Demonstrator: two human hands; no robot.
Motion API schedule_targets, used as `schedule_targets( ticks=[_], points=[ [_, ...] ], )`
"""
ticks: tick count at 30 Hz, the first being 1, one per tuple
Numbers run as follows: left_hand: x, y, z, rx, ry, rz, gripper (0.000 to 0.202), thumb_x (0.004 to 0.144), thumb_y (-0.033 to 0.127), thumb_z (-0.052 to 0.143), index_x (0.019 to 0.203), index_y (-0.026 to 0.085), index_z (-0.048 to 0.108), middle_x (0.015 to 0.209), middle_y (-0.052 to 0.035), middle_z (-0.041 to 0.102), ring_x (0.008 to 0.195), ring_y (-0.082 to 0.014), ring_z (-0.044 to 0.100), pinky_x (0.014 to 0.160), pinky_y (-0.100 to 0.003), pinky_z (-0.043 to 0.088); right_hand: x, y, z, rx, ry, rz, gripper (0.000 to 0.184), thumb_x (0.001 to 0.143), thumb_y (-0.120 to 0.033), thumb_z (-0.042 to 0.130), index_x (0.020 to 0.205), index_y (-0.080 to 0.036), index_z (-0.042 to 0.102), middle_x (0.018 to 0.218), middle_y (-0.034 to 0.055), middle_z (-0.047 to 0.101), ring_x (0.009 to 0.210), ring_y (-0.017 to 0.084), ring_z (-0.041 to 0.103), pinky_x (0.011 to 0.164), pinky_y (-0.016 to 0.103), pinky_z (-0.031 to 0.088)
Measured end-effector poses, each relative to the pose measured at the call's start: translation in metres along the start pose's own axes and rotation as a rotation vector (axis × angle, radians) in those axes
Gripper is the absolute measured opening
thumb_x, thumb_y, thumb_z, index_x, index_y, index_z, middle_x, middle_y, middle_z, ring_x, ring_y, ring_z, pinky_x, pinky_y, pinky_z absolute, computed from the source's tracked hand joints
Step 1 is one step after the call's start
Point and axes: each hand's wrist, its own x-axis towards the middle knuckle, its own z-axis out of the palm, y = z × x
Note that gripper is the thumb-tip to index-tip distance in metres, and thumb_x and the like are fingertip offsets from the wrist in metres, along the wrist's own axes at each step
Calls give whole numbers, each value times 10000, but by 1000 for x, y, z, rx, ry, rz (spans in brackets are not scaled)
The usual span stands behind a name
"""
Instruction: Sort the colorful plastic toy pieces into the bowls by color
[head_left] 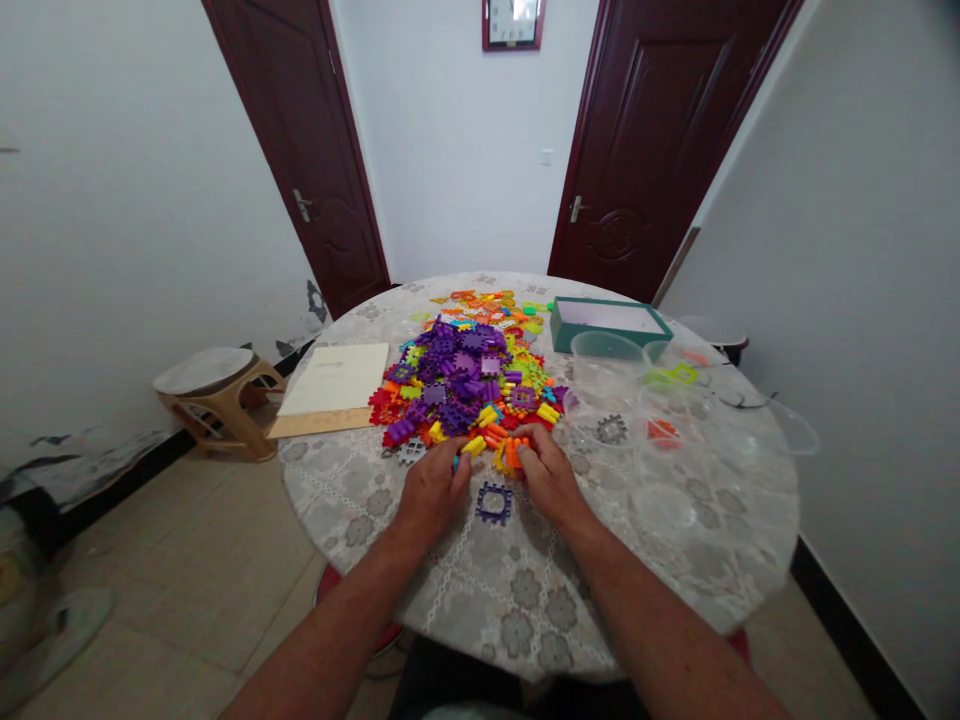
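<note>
Currently, the left hand [433,490] and right hand [547,475] rest palm-down on a round table [720,590] with a lace-patterned cover, at the near edge of a heap of plastic interlocking blocks [465,375] in purple, red, orange and yellow. Bearings are from the wearer, 12 o'clock straight ahead; the heap lies at 12. Left fingers [459,478] curl narrowly beside a yellow block [474,447]; right fingers [529,445] curl against orange blocks [512,452]. Whether either hand holds a piece: cannot tell. A purple square block [494,503] lies flat between the hands, apart from the heap. At 1 o'clock: a teal box [609,322] and clear plastic bowls [604,420], one containing a grey gear-shaped block [612,430]. At 11 o'clock: a cream sheet of paper [334,378] on a wooden board [319,423]. At 10 o'clock, on the floor: a low stool [214,395].
</note>
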Motion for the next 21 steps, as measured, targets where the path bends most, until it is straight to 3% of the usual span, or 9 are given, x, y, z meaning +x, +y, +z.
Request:
schedule_targets(
  ticks=[6,10,16,21],
  points=[
    [3,1,-4,-192,38,-101,322,1051,290,443,1238,204,691,1141,-82,800,988,-210,764,920,-349,594,5,0,5,367,-51,165,358,865,-363,564,1181,-209,630,701,-14,664,588,184,620,543,287,480],
    [1,-1,-3,-215,35,-87,319,1021,281,488,1253,191,687,1169,-93,799,1026,-216,763,959,-358,594,6,-1,6,473,-77,174,442,811,-322,617,1233,-193,642,876,39,740,691,189,698,605,300,547],
    [-1,-8,0,-181,87,41,307,1012,283,512,1259,205,677,1188,-96,794,1068,-225,762,990,-378,599,0,-15,8,272,-82,92,300,866,-312,646,1154,-234,681,988,32,758,799,198,724,740,349,599],
    [-1,-13,0,-139,104,135,283,1018,277,530,1245,191,675,1136,-101,796,999,-222,767,921,-367,618,-15,-63,-15,-94,-130,-117,268,921,-273,651,1176,-294,733,1059,30,751,868,209,689,784,352,559]
  ],
)
